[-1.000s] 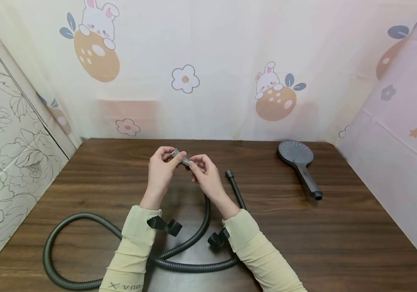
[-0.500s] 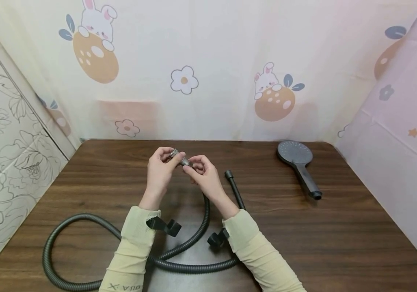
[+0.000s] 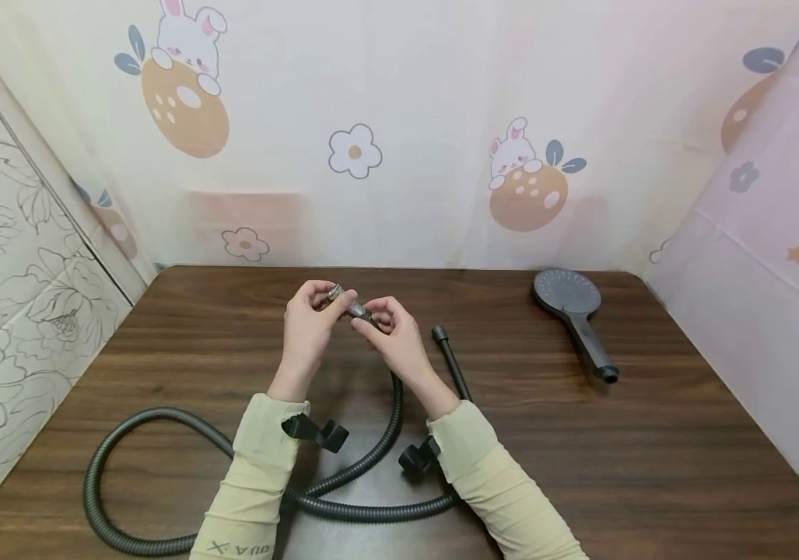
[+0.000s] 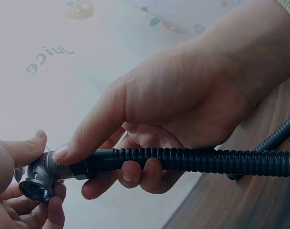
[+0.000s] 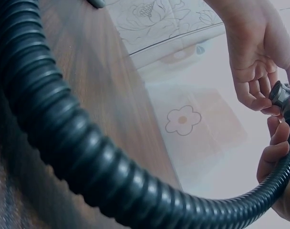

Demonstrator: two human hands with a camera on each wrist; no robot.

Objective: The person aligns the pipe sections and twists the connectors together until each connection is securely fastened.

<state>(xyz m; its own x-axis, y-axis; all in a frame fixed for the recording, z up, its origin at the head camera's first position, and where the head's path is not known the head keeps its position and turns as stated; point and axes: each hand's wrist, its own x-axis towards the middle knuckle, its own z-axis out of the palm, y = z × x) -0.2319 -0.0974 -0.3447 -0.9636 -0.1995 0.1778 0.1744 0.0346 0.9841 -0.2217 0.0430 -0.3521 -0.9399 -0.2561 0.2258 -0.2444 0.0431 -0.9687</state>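
Note:
Over the far middle of the table, my left hand (image 3: 306,330) pinches a grey metal pipe fitting (image 4: 36,183) between thumb and fingers. One threaded opening of the fitting faces the left wrist camera. My right hand (image 3: 397,340) holds the end of a black ribbed shower hose (image 4: 192,160), fingers curled beneath it. Its thumb tip lies at the fitting's outer thread, where the hose's smooth black end nut (image 4: 82,169) meets it. In the right wrist view the hose bows across the foreground, and part of the fitting is hidden by fingers.
A dark grey hand shower (image 3: 567,294) lies at the back right of the brown wooden table (image 3: 651,467). The hose loops across the front left, and its other end (image 3: 439,334) lies right of my right hand. A printed curtain (image 3: 427,202) hangs behind the table.
My right thumb has slid slightly from the fitting down toward the hose, and more of the hose end now shows between the hands. My left hand keeps its place.

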